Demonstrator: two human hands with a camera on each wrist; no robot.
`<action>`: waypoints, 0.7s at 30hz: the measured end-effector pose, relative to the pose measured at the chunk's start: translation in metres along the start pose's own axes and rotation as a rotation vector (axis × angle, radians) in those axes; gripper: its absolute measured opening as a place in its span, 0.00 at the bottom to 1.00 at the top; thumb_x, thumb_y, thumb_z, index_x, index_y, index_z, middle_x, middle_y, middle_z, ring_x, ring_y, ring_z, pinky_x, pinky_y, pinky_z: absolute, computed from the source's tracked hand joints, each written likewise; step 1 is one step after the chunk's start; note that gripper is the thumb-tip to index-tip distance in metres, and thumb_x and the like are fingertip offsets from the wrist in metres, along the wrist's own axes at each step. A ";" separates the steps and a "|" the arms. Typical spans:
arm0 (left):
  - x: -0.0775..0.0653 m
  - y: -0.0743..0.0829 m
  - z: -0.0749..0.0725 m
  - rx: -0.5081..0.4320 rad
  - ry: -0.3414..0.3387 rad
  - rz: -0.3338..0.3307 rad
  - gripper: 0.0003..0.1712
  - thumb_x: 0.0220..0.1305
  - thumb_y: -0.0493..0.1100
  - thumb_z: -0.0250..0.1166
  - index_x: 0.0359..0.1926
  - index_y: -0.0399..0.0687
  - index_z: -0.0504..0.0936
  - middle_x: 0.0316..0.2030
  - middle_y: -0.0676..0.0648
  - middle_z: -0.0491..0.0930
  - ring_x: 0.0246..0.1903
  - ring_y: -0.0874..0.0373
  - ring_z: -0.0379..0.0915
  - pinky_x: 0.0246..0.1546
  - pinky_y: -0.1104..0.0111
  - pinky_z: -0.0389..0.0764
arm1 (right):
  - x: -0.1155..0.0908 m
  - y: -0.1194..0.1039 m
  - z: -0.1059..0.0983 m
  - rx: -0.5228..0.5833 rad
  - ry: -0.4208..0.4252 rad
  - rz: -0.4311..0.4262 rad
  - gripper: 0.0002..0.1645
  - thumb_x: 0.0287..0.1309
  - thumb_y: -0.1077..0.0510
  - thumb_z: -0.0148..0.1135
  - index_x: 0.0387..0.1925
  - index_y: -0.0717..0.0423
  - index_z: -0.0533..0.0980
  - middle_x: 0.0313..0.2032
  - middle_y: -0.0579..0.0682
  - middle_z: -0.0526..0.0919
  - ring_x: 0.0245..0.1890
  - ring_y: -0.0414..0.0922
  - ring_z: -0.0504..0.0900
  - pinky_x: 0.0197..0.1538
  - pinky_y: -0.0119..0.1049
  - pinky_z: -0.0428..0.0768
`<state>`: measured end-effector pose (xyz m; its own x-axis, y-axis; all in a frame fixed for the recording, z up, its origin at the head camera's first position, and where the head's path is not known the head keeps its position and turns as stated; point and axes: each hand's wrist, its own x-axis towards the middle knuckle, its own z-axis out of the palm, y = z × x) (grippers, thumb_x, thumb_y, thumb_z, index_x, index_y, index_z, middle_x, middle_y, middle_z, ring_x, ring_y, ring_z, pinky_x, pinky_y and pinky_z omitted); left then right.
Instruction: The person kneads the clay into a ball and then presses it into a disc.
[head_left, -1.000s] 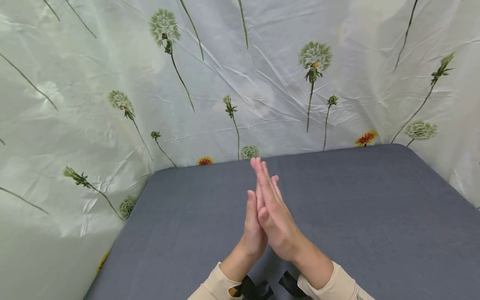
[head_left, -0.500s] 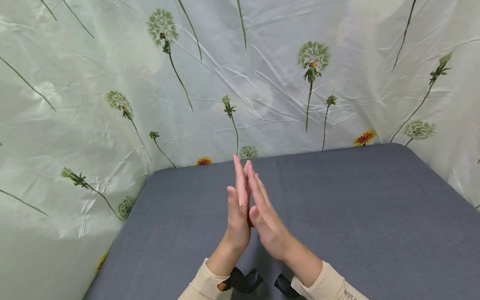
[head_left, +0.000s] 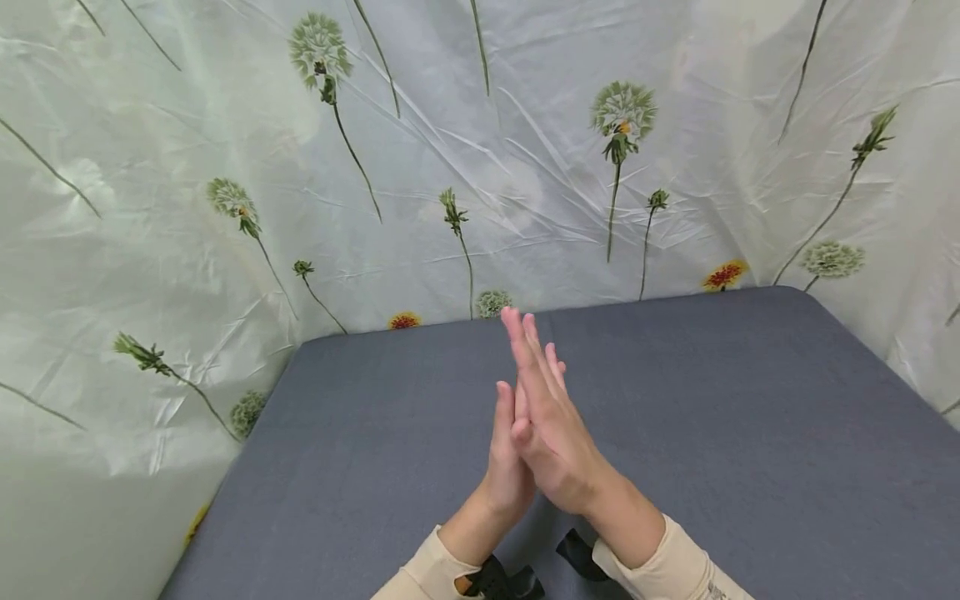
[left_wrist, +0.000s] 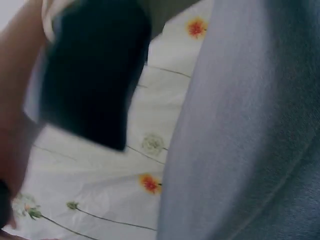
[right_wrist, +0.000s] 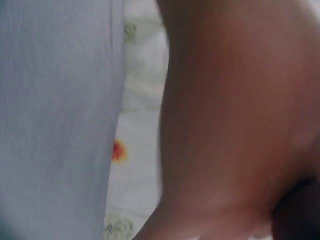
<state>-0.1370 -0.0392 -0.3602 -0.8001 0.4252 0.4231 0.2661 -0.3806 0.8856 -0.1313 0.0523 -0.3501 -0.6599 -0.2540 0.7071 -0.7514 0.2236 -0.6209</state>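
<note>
Left hand (head_left: 508,479) and right hand (head_left: 557,442) had shifted right since moment earlier, right covering more of left; palms probably sliding against each other. Fingers (head_left: 527,358) of both straight, palms facing and touching, above near middle of grey surface (head_left: 375,467). Anything between palms hidden; couldn't tell. Wrist views blurred; dark flap (left_wrist: 97,75) blocked much of left one.

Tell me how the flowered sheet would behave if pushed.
The flowered sheet would probably be floppy and give way, since many creases run across it. Its glossy highlights suggest it might feel rather slippery.
</note>
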 end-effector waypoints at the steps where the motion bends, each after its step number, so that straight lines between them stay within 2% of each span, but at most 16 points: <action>1: -0.001 0.001 0.000 0.000 -0.002 -0.018 0.36 0.82 0.71 0.17 0.85 0.80 0.26 0.85 0.70 0.23 0.86 0.61 0.19 0.85 0.42 0.28 | 0.001 0.004 -0.003 0.014 0.000 0.019 0.56 0.76 0.19 0.19 0.88 0.50 0.39 0.88 0.48 0.42 0.89 0.53 0.35 0.79 0.78 0.36; 4: -0.005 0.007 -0.001 0.024 -0.017 -0.059 0.41 0.79 0.75 0.15 0.85 0.73 0.22 0.86 0.66 0.23 0.87 0.60 0.19 0.84 0.38 0.28 | 0.002 0.015 -0.007 0.070 0.000 0.063 0.54 0.77 0.20 0.20 0.89 0.46 0.37 0.89 0.45 0.39 0.89 0.52 0.33 0.79 0.77 0.32; 6: -0.008 0.013 -0.003 0.051 -0.013 -0.088 0.44 0.76 0.78 0.14 0.85 0.72 0.20 0.87 0.63 0.26 0.87 0.56 0.25 0.83 0.36 0.31 | 0.000 0.022 -0.005 0.112 0.000 0.085 0.51 0.79 0.23 0.21 0.89 0.46 0.37 0.89 0.46 0.38 0.89 0.54 0.32 0.78 0.78 0.31; 10: -0.007 0.023 -0.012 0.126 0.027 -0.055 0.48 0.73 0.82 0.16 0.85 0.71 0.19 0.88 0.56 0.30 0.88 0.53 0.30 0.83 0.36 0.34 | -0.007 0.028 0.006 0.199 -0.028 0.128 0.46 0.83 0.28 0.24 0.89 0.44 0.34 0.88 0.46 0.35 0.88 0.58 0.31 0.77 0.79 0.30; 13: -0.003 0.028 -0.023 0.131 0.086 -0.045 0.52 0.71 0.86 0.20 0.84 0.73 0.19 0.88 0.55 0.31 0.88 0.51 0.27 0.83 0.35 0.38 | -0.011 0.023 0.019 0.220 -0.076 0.128 0.48 0.83 0.27 0.24 0.88 0.46 0.33 0.89 0.47 0.34 0.88 0.58 0.30 0.77 0.80 0.30; 17: 0.002 0.028 -0.038 0.063 0.131 -0.076 0.52 0.68 0.89 0.24 0.83 0.80 0.18 0.88 0.54 0.34 0.88 0.46 0.23 0.81 0.30 0.40 | -0.015 0.007 0.030 0.184 -0.122 0.081 0.52 0.80 0.24 0.23 0.88 0.50 0.35 0.88 0.52 0.34 0.88 0.58 0.29 0.75 0.83 0.30; 21: 0.002 0.017 -0.038 -0.001 0.121 -0.107 0.55 0.68 0.89 0.29 0.84 0.77 0.20 0.88 0.52 0.35 0.87 0.49 0.20 0.83 0.34 0.33 | -0.012 -0.005 0.027 0.062 -0.083 0.015 0.56 0.78 0.22 0.21 0.88 0.55 0.39 0.88 0.54 0.39 0.88 0.56 0.33 0.75 0.83 0.35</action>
<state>-0.1545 -0.0758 -0.3514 -0.8830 0.3611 0.3000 0.1751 -0.3395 0.9241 -0.1201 0.0287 -0.3645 -0.6670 -0.3283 0.6688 -0.7382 0.1699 -0.6528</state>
